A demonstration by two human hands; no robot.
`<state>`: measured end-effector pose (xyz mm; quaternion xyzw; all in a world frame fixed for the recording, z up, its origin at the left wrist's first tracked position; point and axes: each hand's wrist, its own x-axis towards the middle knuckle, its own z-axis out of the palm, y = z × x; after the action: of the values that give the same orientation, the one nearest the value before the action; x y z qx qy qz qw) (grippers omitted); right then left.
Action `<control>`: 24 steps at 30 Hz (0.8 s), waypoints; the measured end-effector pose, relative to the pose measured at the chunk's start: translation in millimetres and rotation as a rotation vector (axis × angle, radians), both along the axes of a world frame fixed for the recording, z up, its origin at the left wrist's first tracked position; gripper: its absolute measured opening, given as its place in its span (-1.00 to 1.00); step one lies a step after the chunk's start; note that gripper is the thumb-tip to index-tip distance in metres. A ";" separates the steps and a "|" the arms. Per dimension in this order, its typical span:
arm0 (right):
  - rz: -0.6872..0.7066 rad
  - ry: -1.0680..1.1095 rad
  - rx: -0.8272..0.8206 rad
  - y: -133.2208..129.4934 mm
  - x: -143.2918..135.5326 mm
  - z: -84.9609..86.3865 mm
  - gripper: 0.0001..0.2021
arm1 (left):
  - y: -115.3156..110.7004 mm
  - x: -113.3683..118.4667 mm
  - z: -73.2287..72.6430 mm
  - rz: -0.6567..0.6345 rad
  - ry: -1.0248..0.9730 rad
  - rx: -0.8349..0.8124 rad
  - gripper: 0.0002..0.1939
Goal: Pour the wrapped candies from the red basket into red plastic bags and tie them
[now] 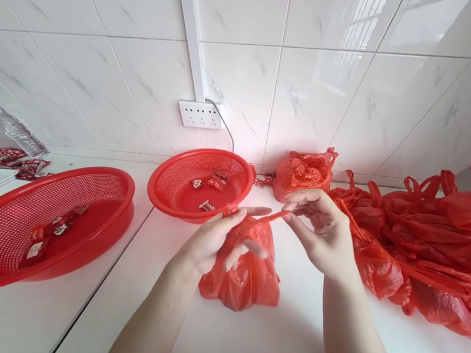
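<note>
A red plastic bag (240, 285) hangs or rests at the middle of the white table, its top gathered between my hands. My left hand (221, 234) grips the neck of the bag, thumb on top and fingers partly behind the thin plastic. With thumb and fingers pinched, my right hand (319, 228) pulls a twisted strip of the bag out to the right. What the bag holds is hidden by the red film.
Two red sieve baskets, a near one (120, 230) and a far one (193, 216), hold a few small wrapped packets. Many red plastic bags (442, 251) pile up on the right. A crumpled red bag (302, 175) sits by the wall, below and right of a socket strip (200, 115).
</note>
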<state>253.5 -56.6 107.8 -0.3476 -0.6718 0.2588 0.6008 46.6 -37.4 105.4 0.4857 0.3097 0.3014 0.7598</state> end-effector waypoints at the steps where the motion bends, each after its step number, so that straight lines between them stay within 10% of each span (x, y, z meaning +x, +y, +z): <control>1: 0.000 -0.006 0.041 -1.1 1.1 0.2 -0.80 | 2.7 -1.0 0.2 0.027 -0.013 -0.009 -0.53; 10: 0.382 -0.505 -0.012 -7.6 2.9 5.4 -0.85 | 3.3 -5.0 3.6 0.095 0.013 0.071 -0.67; 17: 0.288 -0.075 -0.261 18.5 -16.3 -14.1 -0.79 | -1.0 0.3 -6.2 0.274 0.767 1.223 -0.83; 24: 0.464 0.092 -0.414 32.1 -24.2 -24.8 -0.70 | 9.8 3.0 -15.3 0.187 0.256 1.166 -0.74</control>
<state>229.3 -24.5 83.0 -0.2877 -0.6383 0.5359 0.4718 49.6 -27.6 90.1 0.8252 0.2238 0.4264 0.2952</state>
